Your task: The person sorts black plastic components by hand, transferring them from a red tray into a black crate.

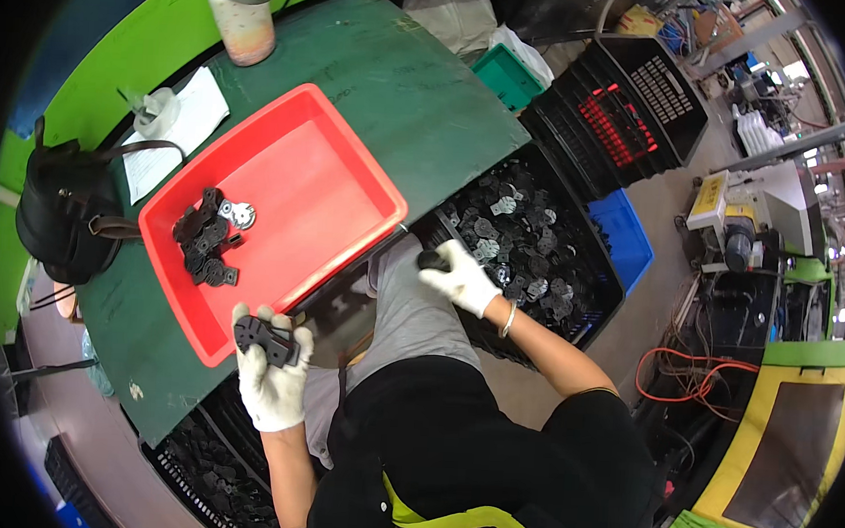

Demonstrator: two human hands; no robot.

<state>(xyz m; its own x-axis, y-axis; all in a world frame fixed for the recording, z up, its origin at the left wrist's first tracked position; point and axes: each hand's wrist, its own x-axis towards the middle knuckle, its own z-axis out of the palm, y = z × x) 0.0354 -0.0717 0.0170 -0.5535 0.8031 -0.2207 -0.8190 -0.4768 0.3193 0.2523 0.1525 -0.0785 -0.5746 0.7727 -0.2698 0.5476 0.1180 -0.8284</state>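
Observation:
My left hand (275,385), in a white glove, is palm up at the near edge of the red tray. Its fingers are curled round a flat black plastic part (267,340) with small holes and a raised block; it may be more than one piece. My right hand (464,280), gloved too, is between the tray and the black crate, closed on a small dark part (432,261) that shows only partly. Inside the red tray (321,197), a loose pile of black parts (202,241) lies at the left, with one silvery part (241,216) beside it.
At my right a black crate (596,326) holds many black and silvery parts. Behind it are stacked black crates (583,110) and a blue bin (629,239). The green table (376,61) carries a tumbler (242,25), papers (176,132) and a black bag (67,202). Another parts crate (206,482) is lower left.

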